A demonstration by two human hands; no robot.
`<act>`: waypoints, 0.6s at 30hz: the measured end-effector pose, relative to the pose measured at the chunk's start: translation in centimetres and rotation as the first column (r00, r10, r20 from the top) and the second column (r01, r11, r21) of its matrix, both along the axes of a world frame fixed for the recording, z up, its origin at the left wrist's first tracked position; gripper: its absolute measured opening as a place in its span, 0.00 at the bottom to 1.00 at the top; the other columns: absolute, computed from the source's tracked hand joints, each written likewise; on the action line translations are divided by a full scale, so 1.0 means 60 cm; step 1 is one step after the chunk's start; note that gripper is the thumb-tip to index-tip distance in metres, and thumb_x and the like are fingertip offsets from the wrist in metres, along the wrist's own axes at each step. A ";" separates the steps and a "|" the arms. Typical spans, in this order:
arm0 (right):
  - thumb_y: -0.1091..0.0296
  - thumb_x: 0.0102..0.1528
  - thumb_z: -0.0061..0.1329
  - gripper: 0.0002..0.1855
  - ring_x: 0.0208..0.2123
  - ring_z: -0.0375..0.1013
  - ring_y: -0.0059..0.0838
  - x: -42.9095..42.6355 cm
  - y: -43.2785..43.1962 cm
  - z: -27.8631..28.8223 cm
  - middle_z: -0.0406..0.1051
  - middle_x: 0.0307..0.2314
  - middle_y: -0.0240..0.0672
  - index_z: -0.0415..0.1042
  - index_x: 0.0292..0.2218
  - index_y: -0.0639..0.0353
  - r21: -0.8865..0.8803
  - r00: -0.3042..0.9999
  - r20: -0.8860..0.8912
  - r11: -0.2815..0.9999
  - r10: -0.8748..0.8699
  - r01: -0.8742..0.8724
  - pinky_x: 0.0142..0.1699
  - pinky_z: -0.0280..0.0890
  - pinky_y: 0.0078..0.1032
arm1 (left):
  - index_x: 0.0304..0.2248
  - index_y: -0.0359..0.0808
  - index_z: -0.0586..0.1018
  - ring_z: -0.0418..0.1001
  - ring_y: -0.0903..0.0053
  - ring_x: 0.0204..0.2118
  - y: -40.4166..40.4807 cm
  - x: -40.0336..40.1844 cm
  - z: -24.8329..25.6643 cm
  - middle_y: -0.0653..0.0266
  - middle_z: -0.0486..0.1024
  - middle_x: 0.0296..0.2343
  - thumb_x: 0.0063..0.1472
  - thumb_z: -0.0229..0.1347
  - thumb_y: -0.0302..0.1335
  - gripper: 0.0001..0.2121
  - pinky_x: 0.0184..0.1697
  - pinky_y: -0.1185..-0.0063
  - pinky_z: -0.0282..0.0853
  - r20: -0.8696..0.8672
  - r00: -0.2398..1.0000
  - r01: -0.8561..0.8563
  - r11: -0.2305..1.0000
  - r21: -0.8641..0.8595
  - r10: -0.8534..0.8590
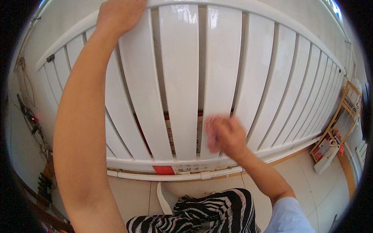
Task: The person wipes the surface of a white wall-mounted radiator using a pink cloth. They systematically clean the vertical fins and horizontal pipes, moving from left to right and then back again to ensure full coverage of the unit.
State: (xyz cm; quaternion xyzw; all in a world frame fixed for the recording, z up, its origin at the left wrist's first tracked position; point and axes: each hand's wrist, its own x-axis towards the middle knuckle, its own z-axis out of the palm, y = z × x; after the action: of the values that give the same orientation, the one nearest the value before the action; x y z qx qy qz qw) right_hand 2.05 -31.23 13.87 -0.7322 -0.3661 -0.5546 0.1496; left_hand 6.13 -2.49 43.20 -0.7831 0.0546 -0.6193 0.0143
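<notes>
A long white slatted radiator [180, 81] fills the view against a wall. My left hand [122, 14] is raised to its top rail at the upper left, and the fingertips are out of sight. My right hand [225, 135] is blurred, in front of the lower part of the middle slats. A pinkish thing, perhaps a cloth, seems to be in its fingers, but the blur hides what it is. Behind the slats and under the bottom rail shows a red and white printed sheet [163, 169].
A white pipe [131, 176] runs along the floor below the radiator. At the right leans a wooden rack [335, 125] with cords and red items. Cables and a power strip with a red light [30, 118] hang at the left. Black-and-white patterned fabric [215, 206] covers my lap.
</notes>
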 end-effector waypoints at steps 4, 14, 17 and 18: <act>0.80 0.48 0.47 0.17 0.30 0.68 0.41 0.019 -0.009 0.158 0.64 0.31 0.42 0.67 0.41 0.58 0.383 0.982 0.130 0.921 -0.136 0.077 0.31 0.65 0.30 | 0.34 0.29 0.75 0.70 0.51 0.40 -0.041 -0.038 -0.009 0.44 0.74 0.34 0.63 0.34 0.40 0.23 0.48 0.65 0.61 0.007 0.998 0.063 0.997 -0.039 -0.063; 0.75 0.48 0.51 0.19 0.18 0.69 0.41 0.005 -0.026 -0.083 0.65 0.27 0.44 0.59 0.41 0.58 0.142 0.978 -0.143 0.974 -0.154 0.174 0.20 0.64 0.35 | 0.27 0.27 0.76 0.71 0.51 0.38 -0.047 -0.042 -0.009 0.43 0.74 0.31 0.63 0.35 0.37 0.23 0.47 0.65 0.62 0.050 0.991 0.124 0.992 -0.029 -0.122; 0.74 0.49 0.49 0.17 0.17 0.69 0.40 -0.012 -0.025 -0.056 0.66 0.27 0.42 0.60 0.41 0.58 0.097 0.925 -0.325 0.966 -0.199 0.242 0.20 0.65 0.35 | 0.29 0.27 0.76 0.70 0.51 0.39 -0.061 -0.065 -0.023 0.42 0.74 0.33 0.63 0.35 0.37 0.23 0.47 0.65 0.62 0.039 0.994 0.105 0.994 -0.013 -0.104; 0.72 0.51 0.48 0.16 0.19 0.71 0.41 -0.011 -0.026 -0.036 0.67 0.27 0.41 0.61 0.42 0.58 0.107 0.931 -0.286 0.958 -0.226 0.266 0.21 0.65 0.34 | 0.34 0.29 0.75 0.70 0.52 0.41 -0.049 -0.052 -0.015 0.44 0.73 0.36 0.63 0.33 0.40 0.23 0.49 0.65 0.61 0.024 0.996 0.088 0.996 -0.014 -0.088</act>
State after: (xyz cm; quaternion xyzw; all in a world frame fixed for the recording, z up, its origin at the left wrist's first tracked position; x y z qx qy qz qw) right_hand 1.38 -32.79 11.68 -0.8285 -0.2063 -0.4885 0.1798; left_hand 3.01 -5.44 42.27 -0.7727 0.0842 -0.6289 -0.0182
